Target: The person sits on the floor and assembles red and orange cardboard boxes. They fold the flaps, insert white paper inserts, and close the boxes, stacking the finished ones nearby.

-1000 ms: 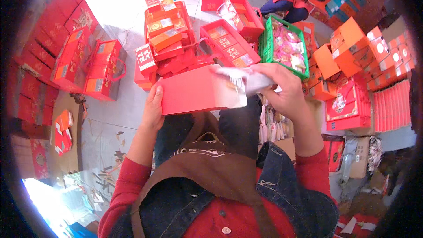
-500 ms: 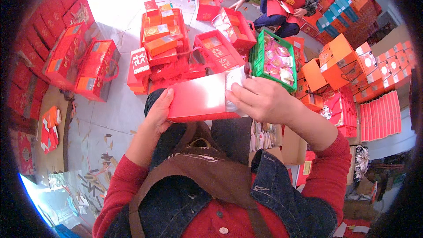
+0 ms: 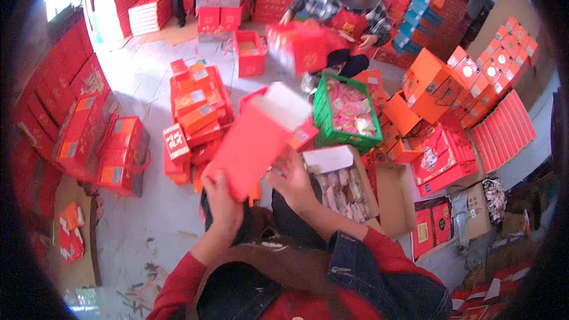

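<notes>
A red box (image 3: pixel 249 142), long and flat, is tilted up in front of me, with a white piece (image 3: pixel 284 105) showing at its far end. My left hand (image 3: pixel 224 198) is wrapped round the box's near left corner. Beside its lower right edge is my right hand (image 3: pixel 291 182), thumb and fingers apart; whether they touch the box is unclear. To the right of that hand, a cardboard carton (image 3: pixel 368 192) holds rows of small wrapped packets (image 3: pixel 344 192) and a white tray-like piece (image 3: pixel 329 159). Motion blurs the red box slightly.
A green crate (image 3: pixel 347 139) of pink-wrapped packets stands ahead right. Orange boxes (image 3: pixel 435 86) are stacked farther right. A red crate (image 3: pixel 225 92) heaped with boxes is ahead left. Across the floor, a crouching co-worker (image 3: pixel 349 18) holds a blurred red gift box (image 3: pixel 299 47).
The red box has turned from lying crosswise to tilted upward. My right hand has left its open end and moved down beside it. The co-worker now lifts a red gift box; my view has shifted.
</notes>
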Motion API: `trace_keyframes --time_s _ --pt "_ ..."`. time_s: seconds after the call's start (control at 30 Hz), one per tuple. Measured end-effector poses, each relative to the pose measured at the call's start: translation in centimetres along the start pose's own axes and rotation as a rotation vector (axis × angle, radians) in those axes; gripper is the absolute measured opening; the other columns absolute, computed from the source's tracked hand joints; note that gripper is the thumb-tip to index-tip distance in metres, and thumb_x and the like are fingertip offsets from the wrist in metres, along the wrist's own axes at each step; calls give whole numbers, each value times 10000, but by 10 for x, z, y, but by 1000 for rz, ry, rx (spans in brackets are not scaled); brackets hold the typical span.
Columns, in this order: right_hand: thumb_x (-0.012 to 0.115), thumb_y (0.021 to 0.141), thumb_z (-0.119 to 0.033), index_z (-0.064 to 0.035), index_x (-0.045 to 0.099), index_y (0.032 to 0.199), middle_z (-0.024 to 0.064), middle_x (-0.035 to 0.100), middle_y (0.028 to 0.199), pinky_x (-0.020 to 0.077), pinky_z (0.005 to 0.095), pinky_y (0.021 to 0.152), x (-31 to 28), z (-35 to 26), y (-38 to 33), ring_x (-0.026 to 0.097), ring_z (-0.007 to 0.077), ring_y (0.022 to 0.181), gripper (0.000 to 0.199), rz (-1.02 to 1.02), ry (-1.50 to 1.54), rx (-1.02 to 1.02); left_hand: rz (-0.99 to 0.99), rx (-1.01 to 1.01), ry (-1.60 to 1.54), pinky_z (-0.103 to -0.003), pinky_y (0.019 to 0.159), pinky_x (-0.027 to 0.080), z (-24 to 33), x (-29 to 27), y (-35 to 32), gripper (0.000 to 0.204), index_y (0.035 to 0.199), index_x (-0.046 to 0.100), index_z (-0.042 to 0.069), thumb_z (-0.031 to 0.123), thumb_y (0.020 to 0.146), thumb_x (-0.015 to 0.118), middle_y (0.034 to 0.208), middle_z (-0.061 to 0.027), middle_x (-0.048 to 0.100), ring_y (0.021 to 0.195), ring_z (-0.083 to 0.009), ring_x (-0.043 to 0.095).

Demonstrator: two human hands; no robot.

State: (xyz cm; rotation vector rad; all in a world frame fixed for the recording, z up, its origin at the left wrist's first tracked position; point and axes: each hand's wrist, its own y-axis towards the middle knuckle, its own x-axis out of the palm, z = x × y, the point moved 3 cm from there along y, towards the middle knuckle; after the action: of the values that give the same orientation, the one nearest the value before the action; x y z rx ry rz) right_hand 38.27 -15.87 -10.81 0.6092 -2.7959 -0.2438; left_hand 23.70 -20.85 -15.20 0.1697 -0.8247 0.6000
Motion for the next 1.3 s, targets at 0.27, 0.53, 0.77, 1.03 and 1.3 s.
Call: trace_keyframes --time_s 0.27,0.53,0.77,1.03,1.3 --pt "591 806 -69 -15 151 1407 137 365 1350 308 368 1033 -15 49 -67 394 231 1230 747 26 -155 38 -484 -100 365 -295 923 405 2 -38 -41 506 1352 298 44 28 883 487 1292 -96 417 1070 -150 508" --pt "558 818 -70 -20 232 1376 130 382 1335 296 354 1040 -14 65 -82 398 222 1224 648 -50 22 195 -483 -141 466 -274 933 385 -19 -54 -36 391 1280 435 42 127 911 531 1197 -53 503 1076 -124 477" --pt "563 881 -174 -32 482 1191 25 539 1088 389 265 901 -46 79 -53 487 113 1021 351 -202 -306 318 -458 -88 719 -269 922 373 -21 -55 -22 247 1101 559 6 149 923 465 1064 -47 568 1040 -126 493" --pt "572 884 -124 -33 585 936 5 558 882 425 228 764 -55 75 -28 514 82 825 105 -121 -198 161 -484 -58 647 -263 894 379 -26 -25 -10 219 1020 593 3 138 933 444 1005 -36 562 968 -117 503" --pt "365 982 -317 13 433 1225 139 629 981 449 323 837 -37 35 -14 601 179 917 415 -156 -36 202 -371 73 496 -259 786 457 -32 -18 -18 344 1100 375 29 32 844 606 974 -74 514 897 -129 537"
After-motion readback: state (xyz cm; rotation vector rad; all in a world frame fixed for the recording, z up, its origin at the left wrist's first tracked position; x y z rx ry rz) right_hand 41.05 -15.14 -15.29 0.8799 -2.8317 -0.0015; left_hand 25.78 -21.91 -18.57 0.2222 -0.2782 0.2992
